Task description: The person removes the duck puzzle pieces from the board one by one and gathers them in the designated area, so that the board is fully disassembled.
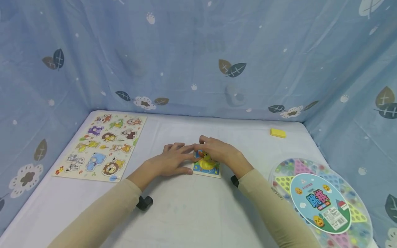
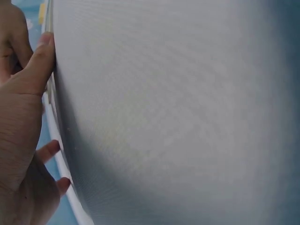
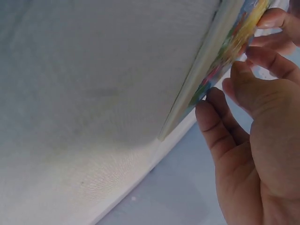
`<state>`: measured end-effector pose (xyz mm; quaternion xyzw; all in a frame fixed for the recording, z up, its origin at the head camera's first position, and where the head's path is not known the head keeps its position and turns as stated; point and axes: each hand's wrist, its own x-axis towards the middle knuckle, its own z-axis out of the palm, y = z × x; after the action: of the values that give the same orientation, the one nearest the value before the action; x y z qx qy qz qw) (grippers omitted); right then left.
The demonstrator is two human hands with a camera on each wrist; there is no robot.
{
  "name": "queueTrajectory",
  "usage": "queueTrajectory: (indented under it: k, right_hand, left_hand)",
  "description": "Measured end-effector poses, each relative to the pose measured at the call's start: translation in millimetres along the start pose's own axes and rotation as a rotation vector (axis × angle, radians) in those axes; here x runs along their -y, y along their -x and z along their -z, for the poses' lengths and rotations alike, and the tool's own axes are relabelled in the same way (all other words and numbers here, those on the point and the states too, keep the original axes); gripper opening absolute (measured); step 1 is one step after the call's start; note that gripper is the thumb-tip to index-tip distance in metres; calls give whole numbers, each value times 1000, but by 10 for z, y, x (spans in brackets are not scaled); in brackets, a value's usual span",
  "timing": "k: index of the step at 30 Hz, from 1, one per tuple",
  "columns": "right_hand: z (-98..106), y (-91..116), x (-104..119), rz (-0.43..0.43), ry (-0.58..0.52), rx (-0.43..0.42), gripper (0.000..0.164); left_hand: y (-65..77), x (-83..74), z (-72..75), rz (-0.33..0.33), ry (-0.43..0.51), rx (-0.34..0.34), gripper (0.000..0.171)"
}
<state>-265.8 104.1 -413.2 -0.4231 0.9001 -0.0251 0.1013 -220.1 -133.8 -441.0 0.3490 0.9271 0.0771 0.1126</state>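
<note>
A small square duck puzzle (image 1: 207,166), with a yellow duck on a blue ground, lies at the middle of the white table. At its left edge is my left hand (image 1: 173,160), palm down, thumb stretched out and fingertips reaching its upper left corner. My right hand (image 1: 217,150) bends over the top of the puzzle and covers its upper right part. In the right wrist view the right thumb (image 3: 248,86) and bent fingers come down at the picture face of the puzzle (image 3: 225,61); I cannot tell whether they pinch a piece. Both hands' fingertips nearly meet there.
On the left lies a large animal peg puzzle board (image 1: 103,146). A round, clear Chinese checkers set (image 1: 280,182) with a printed label is at the right front. A yellow block (image 1: 277,133) sits near the back right. Blue patterned curtains (image 1: 192,51) enclose the table.
</note>
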Motion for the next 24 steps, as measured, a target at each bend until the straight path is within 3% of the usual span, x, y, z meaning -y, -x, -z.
queueTrajectory:
  k: [10,15,20,24]
  right_hand:
    - [10,-5,-2,30,20,-10,53]
    - [-9,24,-50,26,-23,-28,45]
    - [-24,53,-84,5,-76,-35,55]
    - [-20,66,-59,26,-42,-32,58]
  left_hand:
    - [-33,-2,21,-7,-13,2,57]
    - [-37,-6,23,-16,11,-10,56]
    - [-19,1,25,-6,16,-17,56]
    - [-6,-2,25,-5,37,-20,55]
